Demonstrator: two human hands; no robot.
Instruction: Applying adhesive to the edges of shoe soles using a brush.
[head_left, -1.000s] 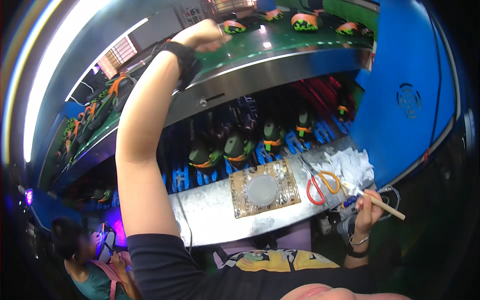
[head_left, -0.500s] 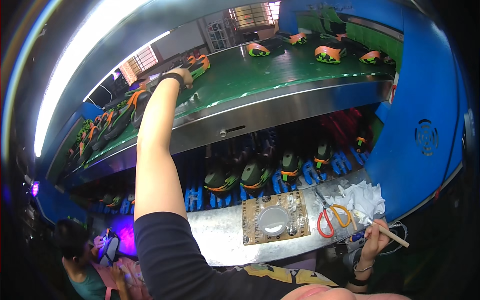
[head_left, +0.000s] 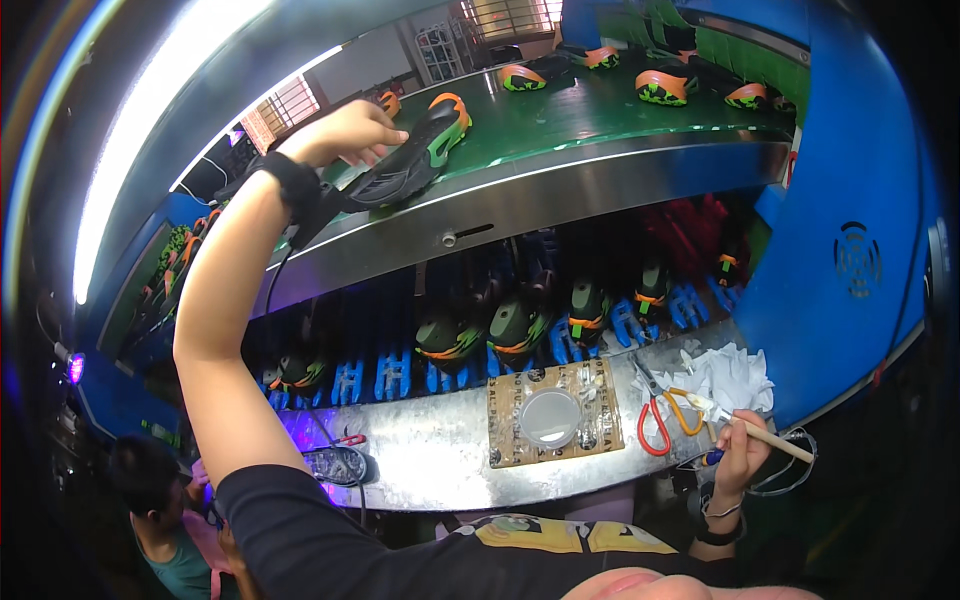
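Observation:
My left hand (head_left: 345,132) is stretched over the green conveyor belt, fingers apart. Just beside and below the fingers lies a black shoe sole (head_left: 408,165) with an orange and green heel, tilted at the belt's near edge; whether the fingertips touch it is hard to see. Low on the right, my right hand (head_left: 738,452) grips a brush (head_left: 770,437) by its pale wooden handle, bristle end toward crumpled white tissue (head_left: 728,380). Near it on the metal bench are scissors (head_left: 655,425) with red and orange handles. A round translucent tub (head_left: 549,417) sits on taped cardboard (head_left: 505,440).
More orange and green soles (head_left: 662,87) rest farther along the belt (head_left: 560,125). Below its steel edge, dark shoes (head_left: 520,330) stand on a lower level among blue racks (head_left: 393,375). A blue machine wall (head_left: 850,150) closes the right side. Another person (head_left: 150,500) works at lower left.
My left arm has drawn back and its elbow has swung left. One sole now lies farther right on the belt. My right hand still has the brush.

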